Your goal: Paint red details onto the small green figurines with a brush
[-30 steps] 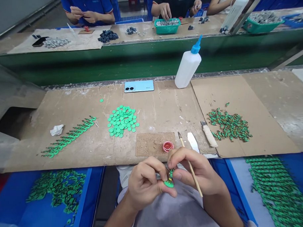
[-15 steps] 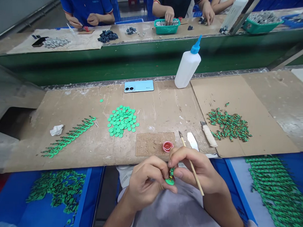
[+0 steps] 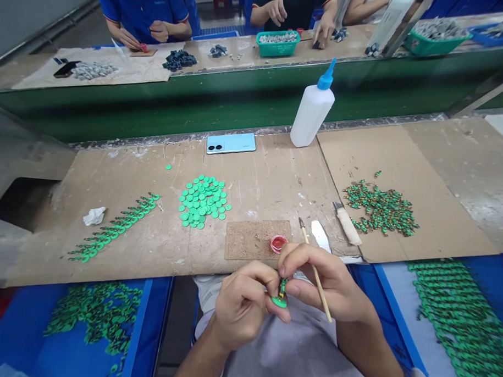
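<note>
My left hand (image 3: 245, 304) is closed on a green round base (image 3: 279, 302), gripping it by its edge between thumb and fingers. On that base stands a small green figurine (image 3: 283, 286), upright, its top pinched by the thumb and fingertips of my right hand (image 3: 326, 284). A thin wooden paintbrush (image 3: 320, 287) is tucked across the same hand, bristles pointing away from me. Just beyond my hands, a small pot of red liquid (image 3: 278, 244) sits on a brown board (image 3: 249, 240). Fingers partly hide the figurine.
Loose green discs (image 3: 201, 200) lie mid-table, with a row of based figurines (image 3: 113, 227) to their left. Right are a knife (image 3: 348, 225) and a figurine pile (image 3: 380, 209). Behind stand a phone (image 3: 231, 143) and white bottle (image 3: 312, 113). Blue trays (image 3: 145, 328) flank me; co-workers sit opposite.
Both my hands have shifted slightly, with the base and figurine moving a little left. The brush's rear end has swung left. Across the table, a co-worker's hand has lifted out of the green basket.
</note>
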The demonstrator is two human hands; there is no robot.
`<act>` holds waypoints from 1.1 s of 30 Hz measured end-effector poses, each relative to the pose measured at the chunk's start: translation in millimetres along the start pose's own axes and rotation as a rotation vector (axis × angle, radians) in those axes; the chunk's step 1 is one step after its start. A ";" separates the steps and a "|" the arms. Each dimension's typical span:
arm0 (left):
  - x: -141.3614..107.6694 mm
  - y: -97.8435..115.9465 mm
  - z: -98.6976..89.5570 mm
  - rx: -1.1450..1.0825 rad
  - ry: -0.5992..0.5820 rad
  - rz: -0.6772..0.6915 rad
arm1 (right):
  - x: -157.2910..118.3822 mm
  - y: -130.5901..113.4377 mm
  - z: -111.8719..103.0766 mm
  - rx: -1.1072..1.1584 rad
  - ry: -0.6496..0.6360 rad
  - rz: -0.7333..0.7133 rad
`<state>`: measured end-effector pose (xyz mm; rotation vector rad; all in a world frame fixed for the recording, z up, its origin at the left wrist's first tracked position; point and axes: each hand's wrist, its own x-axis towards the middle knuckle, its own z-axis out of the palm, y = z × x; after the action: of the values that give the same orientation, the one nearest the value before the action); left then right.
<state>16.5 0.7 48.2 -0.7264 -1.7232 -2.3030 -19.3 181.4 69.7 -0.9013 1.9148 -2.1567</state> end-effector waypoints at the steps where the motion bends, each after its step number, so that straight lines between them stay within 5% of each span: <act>1: 1.0 -0.1 0.9 -0.010 0.006 -0.010 | 0.0 0.4 -0.3 -0.005 0.000 -0.002; 22: -2.8 -4.0 -1.0 -0.016 0.050 -0.004 | -2.2 0.6 2.7 -0.003 0.041 0.048; 27: 5.4 -0.6 6.7 -0.090 0.180 0.033 | -0.2 0.2 5.9 0.052 0.053 -0.009; 33: 20.2 0.7 8.8 -0.071 0.330 0.031 | -1.4 -2.2 11.6 -0.171 0.021 -0.146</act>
<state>1.7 11.8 60.4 -0.3540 -1.4796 -2.3155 -11.8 172.5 71.5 -1.0834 2.1329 -2.1105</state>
